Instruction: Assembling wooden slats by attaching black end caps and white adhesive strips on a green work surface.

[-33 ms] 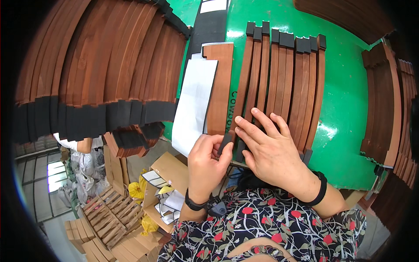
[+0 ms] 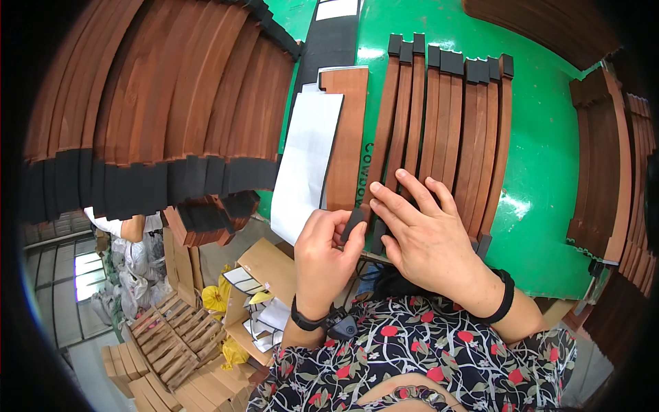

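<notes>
A row of several narrow, slightly curved brown wooden slats [image 2: 451,123] with black ends lies side by side on the green tabletop [image 2: 539,151]. At the near end of the leftmost slat [image 2: 386,117], my left hand [image 2: 321,255] pinches the black end piece [image 2: 353,224] between thumb and fingers. My right hand [image 2: 436,240] rests palm down over the near part of the slats, fingers stretched and spread, the fingertips touching the left slats. It covers some of the near ends. Left of the row lie a wider brown board [image 2: 346,137] and a white paper sheet [image 2: 307,165].
Large stacks of black-ended brown boards [image 2: 171,89] fill the left side. More brown boards [image 2: 596,165] stand at the right edge. Below left are an open cardboard box [image 2: 257,309] with papers, a wooden pallet [image 2: 175,336] and a yellow bag [image 2: 216,296]. Part of another person's arm [image 2: 132,229] shows there.
</notes>
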The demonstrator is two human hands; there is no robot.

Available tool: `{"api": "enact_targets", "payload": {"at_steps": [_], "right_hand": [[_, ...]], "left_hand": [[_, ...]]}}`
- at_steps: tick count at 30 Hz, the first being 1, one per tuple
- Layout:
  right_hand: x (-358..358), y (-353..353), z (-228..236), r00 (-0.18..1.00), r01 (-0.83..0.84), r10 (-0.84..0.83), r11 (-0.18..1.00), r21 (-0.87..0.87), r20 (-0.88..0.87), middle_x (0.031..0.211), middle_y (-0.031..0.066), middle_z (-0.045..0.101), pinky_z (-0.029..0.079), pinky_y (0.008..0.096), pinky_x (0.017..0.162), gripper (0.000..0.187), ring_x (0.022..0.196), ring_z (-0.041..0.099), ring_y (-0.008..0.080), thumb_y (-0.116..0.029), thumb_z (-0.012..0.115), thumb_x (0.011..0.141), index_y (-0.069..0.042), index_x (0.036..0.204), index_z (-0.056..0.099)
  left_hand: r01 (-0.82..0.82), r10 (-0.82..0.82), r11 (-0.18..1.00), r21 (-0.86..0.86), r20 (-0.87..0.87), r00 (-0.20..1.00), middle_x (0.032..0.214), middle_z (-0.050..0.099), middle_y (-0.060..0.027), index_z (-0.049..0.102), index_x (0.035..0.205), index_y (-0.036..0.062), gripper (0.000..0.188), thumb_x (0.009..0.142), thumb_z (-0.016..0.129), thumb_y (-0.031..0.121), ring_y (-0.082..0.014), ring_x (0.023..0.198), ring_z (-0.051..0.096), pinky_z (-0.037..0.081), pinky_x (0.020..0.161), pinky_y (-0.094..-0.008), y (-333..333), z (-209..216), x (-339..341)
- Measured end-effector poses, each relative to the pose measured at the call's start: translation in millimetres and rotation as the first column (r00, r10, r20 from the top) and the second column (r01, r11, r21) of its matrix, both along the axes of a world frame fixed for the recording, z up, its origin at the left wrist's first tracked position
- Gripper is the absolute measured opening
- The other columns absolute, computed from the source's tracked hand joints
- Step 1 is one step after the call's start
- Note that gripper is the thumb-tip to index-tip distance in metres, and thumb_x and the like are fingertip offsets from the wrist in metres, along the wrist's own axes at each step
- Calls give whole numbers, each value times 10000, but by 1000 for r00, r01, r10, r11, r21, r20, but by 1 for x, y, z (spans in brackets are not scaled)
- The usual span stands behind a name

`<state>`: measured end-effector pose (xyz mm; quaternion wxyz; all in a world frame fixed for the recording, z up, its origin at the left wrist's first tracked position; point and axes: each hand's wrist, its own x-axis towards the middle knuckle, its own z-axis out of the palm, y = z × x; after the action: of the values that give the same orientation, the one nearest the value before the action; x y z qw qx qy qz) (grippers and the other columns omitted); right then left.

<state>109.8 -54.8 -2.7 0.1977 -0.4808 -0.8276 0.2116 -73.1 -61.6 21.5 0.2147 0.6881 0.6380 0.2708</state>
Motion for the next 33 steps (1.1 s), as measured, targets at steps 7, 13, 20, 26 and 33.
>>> {"api": "enact_targets", "payload": {"at_steps": [7,13,20,26,33], "right_hand": [[-1,0,-2,1000,-7,8,1000,8,-30,1514,24,495,256,493,1187,456,1460,355,275,-253,662,888,-78,1310,667],[-1,0,1,1000,-4,4,1000,9,-7,1511,23,498,256,491,1187,450,1461,355,270,-257,653,898,-87,1315,667],[-1,1,-1,1000,-3,3,1000,10,-17,1508,22,500,258,490,1186,455,1459,358,269,-256,652,899,-88,1321,663],[-2,0,-1,1000,-5,5,1000,12,-23,1507,26,500,258,489,1185,454,1458,359,273,-255,651,900,-82,1320,663],[-1,1,-3,1000,4,-4,1000,8,-21,1505,28,503,263,492,1181,450,1453,367,271,-256,653,899,-77,1311,667]], "left_hand": [[-51,51,998,23,-8,999,809,630,-85,689,958,-2,195,817,810,57,-172,609,602,502,556,-289,-6,-14,3],[-44,43,998,49,13,999,810,631,-94,679,960,-20,204,826,810,61,-186,617,626,514,557,-296,-8,-17,4],[-33,36,998,60,-49,998,802,625,-96,671,947,-22,198,829,807,61,-195,614,636,519,553,-307,-7,-19,5],[-35,39,997,63,-61,997,802,621,-96,668,944,-20,197,830,807,61,-198,612,631,520,553,-311,-8,-18,6],[-25,28,998,56,-63,998,802,618,-104,661,938,-26,202,832,806,66,-207,615,628,518,554,-317,-6,-20,8]]}}
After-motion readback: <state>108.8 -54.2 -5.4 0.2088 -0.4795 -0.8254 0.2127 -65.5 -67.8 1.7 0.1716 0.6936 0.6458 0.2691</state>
